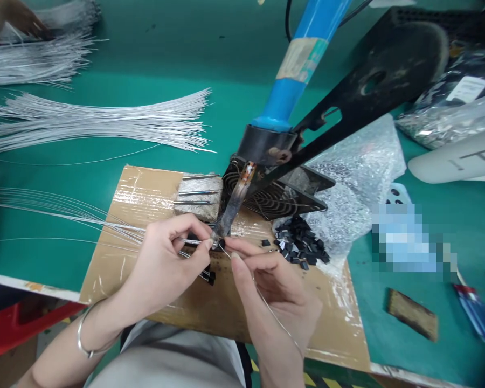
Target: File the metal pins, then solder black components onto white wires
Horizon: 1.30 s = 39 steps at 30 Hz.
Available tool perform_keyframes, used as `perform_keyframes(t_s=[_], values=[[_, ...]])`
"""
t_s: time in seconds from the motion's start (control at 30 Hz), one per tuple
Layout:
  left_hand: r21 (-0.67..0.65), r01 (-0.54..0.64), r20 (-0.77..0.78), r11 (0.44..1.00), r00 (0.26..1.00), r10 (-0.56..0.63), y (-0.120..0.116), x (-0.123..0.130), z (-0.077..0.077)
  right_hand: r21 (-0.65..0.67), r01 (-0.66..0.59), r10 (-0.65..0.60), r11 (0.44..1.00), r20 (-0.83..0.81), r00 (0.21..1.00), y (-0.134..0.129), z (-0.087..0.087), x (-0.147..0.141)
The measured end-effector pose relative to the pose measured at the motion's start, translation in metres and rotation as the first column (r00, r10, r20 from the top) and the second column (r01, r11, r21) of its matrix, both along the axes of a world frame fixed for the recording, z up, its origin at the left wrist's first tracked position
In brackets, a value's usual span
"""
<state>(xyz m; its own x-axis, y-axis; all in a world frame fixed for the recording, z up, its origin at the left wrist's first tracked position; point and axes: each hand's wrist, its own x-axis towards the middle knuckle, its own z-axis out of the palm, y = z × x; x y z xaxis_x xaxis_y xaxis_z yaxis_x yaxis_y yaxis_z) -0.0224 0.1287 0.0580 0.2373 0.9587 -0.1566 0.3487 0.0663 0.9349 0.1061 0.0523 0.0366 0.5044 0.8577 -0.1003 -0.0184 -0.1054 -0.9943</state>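
Observation:
My left hand (161,269) pinches a thin grey wire (192,242) between thumb and forefinger, its end beside the soldering iron's tip. The soldering iron (233,202) is fixed in a black bracket and points down between my hands. A strand of solder wire (278,319) runs through my right hand (277,302), which is closed on it, its end near the iron's tip. A small black piece (221,244) sits at the meeting point; whether a finger touches it I cannot tell. More wires (121,229) trail leftward behind my left hand, and some dark ends (210,277) show below it.
Brown cardboard (145,183) lies under the work, with a fan (262,191) behind the iron. Small black parts (301,242) are piled to the right beside bubble wrap (347,183). A wire bundle (105,124) lies at left. Another person's hand (24,19) is at top left.

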Motion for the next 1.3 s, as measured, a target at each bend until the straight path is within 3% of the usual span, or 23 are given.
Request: perform_keyframes(t_s=[0.53,0.83,0.93,1.03,1.17,1.3], values=[[0.024,0.004,-0.002,1.0,1.0,-0.004,-0.003,-0.002,0.003,0.021,0.014,-0.014,1.0,-0.011,1.0,0.0,0.001,0.0],[-0.02,0.007,-0.016,1.0,1.0,-0.007,-0.002,-0.002,-0.003,0.002,-0.004,0.004,1.0,-0.023,1.0,-0.001,-0.001,-0.004],[-0.037,0.028,-0.024,0.999,0.999,-0.029,-0.005,-0.006,-0.008,0.005,0.035,-0.035,0.999,0.017,0.999,-0.005,-0.006,0.01],[-0.038,0.058,-0.062,0.998,0.996,-0.06,-0.008,-0.013,-0.014,0.003,0.142,-0.14,0.99,0.195,0.971,-0.014,-0.021,0.042],[0.063,0.147,-0.202,0.987,0.971,-0.131,-0.018,-0.024,-0.021,-0.105,0.346,-0.284,0.932,0.378,0.881,-0.02,-0.045,0.079],[0.289,0.223,-0.255,0.931,0.955,-0.15,-0.023,-0.036,-0.019,-0.039,0.366,-0.343,0.93,0.269,0.9,-0.017,-0.056,0.082]])
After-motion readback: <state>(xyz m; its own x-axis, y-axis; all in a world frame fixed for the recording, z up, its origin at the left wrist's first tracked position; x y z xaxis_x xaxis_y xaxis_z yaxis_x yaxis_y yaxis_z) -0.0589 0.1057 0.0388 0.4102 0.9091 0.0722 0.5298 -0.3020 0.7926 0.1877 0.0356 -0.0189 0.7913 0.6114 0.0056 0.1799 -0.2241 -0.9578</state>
